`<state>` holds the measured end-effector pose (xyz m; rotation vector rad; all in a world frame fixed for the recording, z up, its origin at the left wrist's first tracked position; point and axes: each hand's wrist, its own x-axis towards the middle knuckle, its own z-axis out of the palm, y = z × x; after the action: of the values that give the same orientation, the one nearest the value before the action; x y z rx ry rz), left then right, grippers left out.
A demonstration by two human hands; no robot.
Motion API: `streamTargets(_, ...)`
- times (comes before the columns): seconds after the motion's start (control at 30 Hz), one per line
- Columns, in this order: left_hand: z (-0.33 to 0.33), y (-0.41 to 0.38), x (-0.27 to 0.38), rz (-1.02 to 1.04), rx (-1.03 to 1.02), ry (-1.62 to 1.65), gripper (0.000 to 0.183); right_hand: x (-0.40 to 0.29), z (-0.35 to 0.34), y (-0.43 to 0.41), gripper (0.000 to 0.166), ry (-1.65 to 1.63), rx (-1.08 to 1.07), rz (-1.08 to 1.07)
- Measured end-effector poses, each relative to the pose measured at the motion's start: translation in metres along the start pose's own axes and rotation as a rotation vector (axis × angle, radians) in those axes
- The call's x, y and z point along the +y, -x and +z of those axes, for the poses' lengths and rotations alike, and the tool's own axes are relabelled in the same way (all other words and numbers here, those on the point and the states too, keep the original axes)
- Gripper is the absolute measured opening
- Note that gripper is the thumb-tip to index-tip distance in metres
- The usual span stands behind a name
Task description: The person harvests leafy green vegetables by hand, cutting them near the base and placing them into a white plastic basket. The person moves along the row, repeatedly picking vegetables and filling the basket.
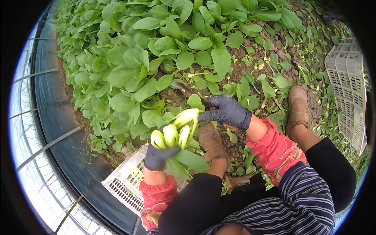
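My left hand point(158, 157), in a dark glove, grips a bunch of several bok choy heads point(171, 135). Their pale bases point up and their green leaves hang below the palm. My right hand point(230, 111), gloved the same way, is closed around a knife point(188, 90) with a dark blade, its handle mostly hidden in the fist. The blade reaches up and left, just above the soil. The right thumb and fingers are against the stalks of the uppermost head, close beside the left hand.
Bok choy plants point(126, 70) grow densely ahead and left. Cut leaves point(268, 88) litter the soil. A white plastic crate point(126, 191) with greens inside sits behind my left forearm; another crate point(348, 85) stands at the right. Plastic sheeting point(63, 123) borders the left side.
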<state>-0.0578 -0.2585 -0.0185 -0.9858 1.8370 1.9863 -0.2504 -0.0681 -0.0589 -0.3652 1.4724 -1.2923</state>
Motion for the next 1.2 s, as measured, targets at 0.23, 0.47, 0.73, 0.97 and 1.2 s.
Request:
streamTargets(0.23,0.006,-0.009,-0.009,0.102,-0.091,0.099,0.069,0.027,-0.027,-0.004,0.042,0.005,0.159,-0.198)
streamTargets(0.47,0.042,-0.007,0.028,0.082,-0.037,-0.119,0.084,0.027,-0.005,0.003,0.054,-0.345,0.149,-0.267)
streamTargets(0.73,0.057,-0.015,0.017,0.47,-0.038,-0.493,0.073,0.044,0.022,0.025,0.046,-0.647,-0.078,-0.079)
streamTargets(0.97,0.024,-0.042,-0.001,0.043,0.038,-0.225,0.09,0.073,0.031,-0.008,0.051,-0.257,0.057,0.089)
streamTargets(1.2,-0.075,-0.068,-0.052,-0.487,0.227,-1.262,0.103,0.087,0.088,-0.098,0.039,0.378,-0.086,0.154)
